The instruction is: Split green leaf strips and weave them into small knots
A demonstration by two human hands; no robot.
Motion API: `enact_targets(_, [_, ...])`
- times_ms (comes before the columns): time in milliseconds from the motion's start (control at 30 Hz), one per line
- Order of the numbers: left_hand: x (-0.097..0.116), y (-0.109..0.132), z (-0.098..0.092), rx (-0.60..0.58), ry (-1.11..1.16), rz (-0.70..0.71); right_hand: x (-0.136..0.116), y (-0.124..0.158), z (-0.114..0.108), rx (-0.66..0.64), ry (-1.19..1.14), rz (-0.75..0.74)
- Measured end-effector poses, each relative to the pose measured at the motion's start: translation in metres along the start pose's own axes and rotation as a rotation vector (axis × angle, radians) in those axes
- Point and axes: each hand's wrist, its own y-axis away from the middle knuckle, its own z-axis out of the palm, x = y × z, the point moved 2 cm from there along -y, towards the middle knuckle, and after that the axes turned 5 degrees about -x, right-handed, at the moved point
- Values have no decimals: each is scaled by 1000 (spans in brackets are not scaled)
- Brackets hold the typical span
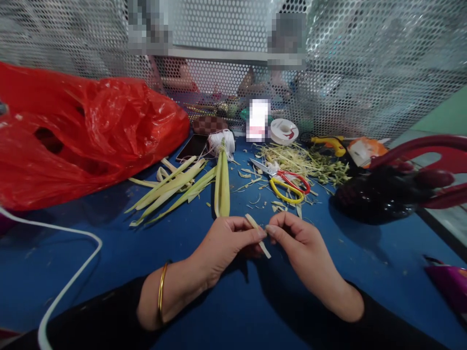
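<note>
My left hand (226,243), with a gold bangle at the wrist, pinches a short pale leaf strip (251,221) between thumb and fingers. The strip slants, and both its ends stick out past the fingertips. Close beside it, my right hand (306,250) has thumb and forefinger pressed together near the strip's edge. What those fingertips hold, if anything, is too small to make out. Just beyond my hands stands a folded green leaf bundle (222,189). Scissors (288,182) with red and yellow handles lie behind my right hand, blades pointing left.
Long leaf strips (173,187) lie left of the bundle, near a red plastic bag (120,131). A thread spool (223,141), ribbon roll (284,131), and plant scraps (280,158) sit farther back. A black glossy object (379,199) stands right; a white cable (83,265) curves left.
</note>
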Motion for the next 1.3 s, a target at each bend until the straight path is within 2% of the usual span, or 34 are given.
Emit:
enact_targets(233, [0,0,0,-33,-39,31,3,2,-1,58,48,-8])
enact_targets(367, [-2,-2,-2,-38,-33,37,2,-2,-3,33,31,-11])
enact_targets(467, [-2,-2,-2,-30,-17,27,0,-4,-4,-14,-31,-8])
enact_targets(700, [0,-2,-1,-36,19,27,6,-4,-2,-12,-248,86])
enact_targets(933, [-2,-3,-2,-52,-23,6,7,-4,-1,-60,-241,138])
enact_targets(1067, [-4,-3,-2,-76,-10,16,6,-4,0,-65,-195,117])
enact_targets(1300, [-5,-3,-2,-40,-13,44,9,-2,1,-1,-117,55])
